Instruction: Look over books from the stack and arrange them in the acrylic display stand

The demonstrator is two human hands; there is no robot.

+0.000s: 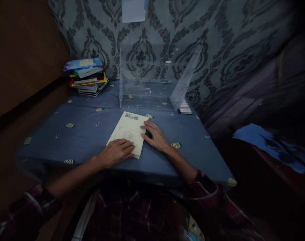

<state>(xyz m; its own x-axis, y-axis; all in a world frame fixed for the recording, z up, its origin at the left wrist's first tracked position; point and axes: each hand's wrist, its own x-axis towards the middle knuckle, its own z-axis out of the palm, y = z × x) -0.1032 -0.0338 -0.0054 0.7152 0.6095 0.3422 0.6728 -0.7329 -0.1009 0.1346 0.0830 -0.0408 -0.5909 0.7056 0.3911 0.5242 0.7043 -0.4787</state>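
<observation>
1. Dark red plaid sleeves [29, 207] lie nearest, behind the fingers of both hands, each ending on the forearm.
2. Left hand [118, 151] lies palm down over the lower part of a pale booklet [133, 125], its fingers flat and close together on the cover; the thumb is mostly hidden at the lower edge.
3. Right hand [154, 135] is at the booklet's right edge, fingers bent, with the thumb apart from the index finger and the tips at the edge. Neither hand looks clamped on it.
4. Under and just beyond the left fingers, the booklet lies flat and slanted on the table, with lines of small print beside those fingertips and small dark and green marks near its far edge.
5. Around all the fingers spreads a blue tablecloth [84, 134] with yellow spotted motifs.
6. Right of the right fingers, well apart and off the table, is a bright blue cloth [257, 134].
7. Beyond the fingers stands a clear plastic stand [183, 85], a blurred-out item [185, 107] at its right foot.
8. Far to the left of the left fingers is a stack of books [88, 78].
9. Farthest from the fingers, a patterned wall [142, 50] carries a white sheet [133, 12].
</observation>
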